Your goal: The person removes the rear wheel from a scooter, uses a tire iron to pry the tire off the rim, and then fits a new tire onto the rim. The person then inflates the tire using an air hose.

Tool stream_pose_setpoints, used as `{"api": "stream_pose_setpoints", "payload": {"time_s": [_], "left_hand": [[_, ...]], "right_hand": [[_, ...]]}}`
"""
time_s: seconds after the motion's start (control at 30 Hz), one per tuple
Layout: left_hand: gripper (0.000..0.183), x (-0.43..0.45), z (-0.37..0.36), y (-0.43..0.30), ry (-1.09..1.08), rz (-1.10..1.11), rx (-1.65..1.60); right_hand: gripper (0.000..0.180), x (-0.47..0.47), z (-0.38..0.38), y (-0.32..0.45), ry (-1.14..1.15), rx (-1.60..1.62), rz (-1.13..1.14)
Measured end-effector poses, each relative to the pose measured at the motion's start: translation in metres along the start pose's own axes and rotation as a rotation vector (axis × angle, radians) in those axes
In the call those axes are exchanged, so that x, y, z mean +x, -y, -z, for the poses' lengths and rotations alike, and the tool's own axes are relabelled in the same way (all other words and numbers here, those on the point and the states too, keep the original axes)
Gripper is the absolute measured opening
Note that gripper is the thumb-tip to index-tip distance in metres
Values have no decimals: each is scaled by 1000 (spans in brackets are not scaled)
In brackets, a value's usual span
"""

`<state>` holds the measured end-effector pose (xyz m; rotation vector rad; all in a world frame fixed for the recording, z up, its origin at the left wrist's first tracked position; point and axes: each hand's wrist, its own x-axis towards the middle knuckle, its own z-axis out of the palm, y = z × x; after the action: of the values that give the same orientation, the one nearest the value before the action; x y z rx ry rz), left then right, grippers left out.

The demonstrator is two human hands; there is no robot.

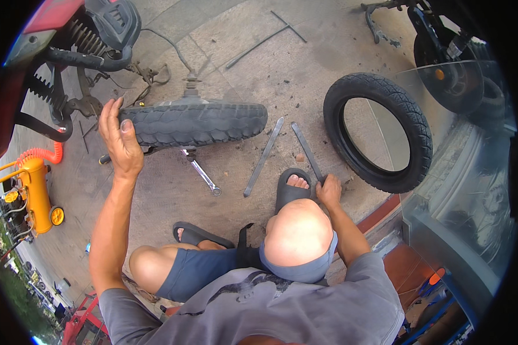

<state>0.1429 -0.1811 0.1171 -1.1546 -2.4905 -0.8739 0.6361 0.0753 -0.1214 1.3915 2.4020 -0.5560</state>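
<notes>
My left hand [123, 140] grips the left end of a worn black tyre [198, 123], which is on a wheel standing upright on its tread. A cable leads from the axle on the wheel's far side. By the near axle end is a chrome combination wrench [203, 172]; whether it touches the axle is unclear. Beside my right foot, my right hand [329, 189] holds the near end of a flat metal tyre lever [306, 148] low over the floor. A second tyre lever [263, 157] lies between that one and the wheel.
A loose tyre [377, 181] rests at the right, near a transparent panel [462, 172]. A T-shaped metal bar [259, 45] lies farther off. At the left are a red vehicle's suspension spring [86, 39] and a yellow air compressor [35, 194] with an orange coiled hose [41, 154].
</notes>
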Motion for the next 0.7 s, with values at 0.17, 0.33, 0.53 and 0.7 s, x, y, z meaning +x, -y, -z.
{"api": "stream_pose_setpoints", "payload": {"time_s": [0.17, 0.33, 0.53, 0.7], "left_hand": [[55, 9, 6, -6, 147, -210, -36], [60, 4, 4, -10, 142, -163, -108], [63, 7, 4, 3, 160, -110, -148], [60, 2, 10, -2, 177, -157, -139]], "right_hand": [[30, 2, 5, 6, 42, 33, -43], [31, -5, 55, 8, 20, 282, 49], [37, -2, 195, 58, 181, 534, 140], [28, 23, 307, 116, 46, 482, 518]]}}
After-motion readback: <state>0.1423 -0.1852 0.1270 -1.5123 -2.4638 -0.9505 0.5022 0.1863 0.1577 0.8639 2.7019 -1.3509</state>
